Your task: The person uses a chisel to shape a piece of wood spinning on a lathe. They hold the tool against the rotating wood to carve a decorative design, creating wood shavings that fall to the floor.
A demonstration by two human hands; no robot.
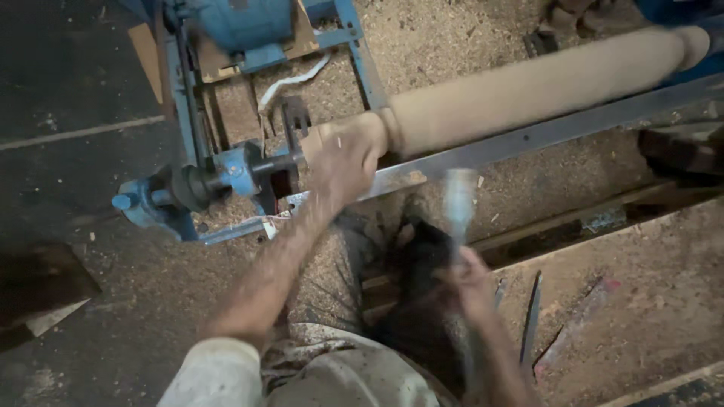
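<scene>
Over on the far left sat the blue lathe frame, its spindle end poking out over a floor thick with sawdust, and the dark shaft ran straight into the near end of the wooden workpiece. The left hand was planted right there, fingers curled over the narrowed neck where the wood met the shaft, wrapped around it rather than hovering. From that neck the piece swelled into a long, pale, even cylinder, running up and to the right above the grey metal tool rest and ending in a rounded knob at the far right; it was mounted on the machine, off the floor. By the look of it, the rough shaping was already done: the body was round and smooth along its length, with no flat faces or bark showing, so what remained seemed to be finer work at the ends. Moving right, the right hand was low, near the person's lap, closed around the handle of a long tool that was blurred in the frame; probably a turning chisel, though the smear made that hard to confirm. Its tip was well apart from the wood. Farther right, dark metal blades lay on the dusty wooden bench.
</scene>
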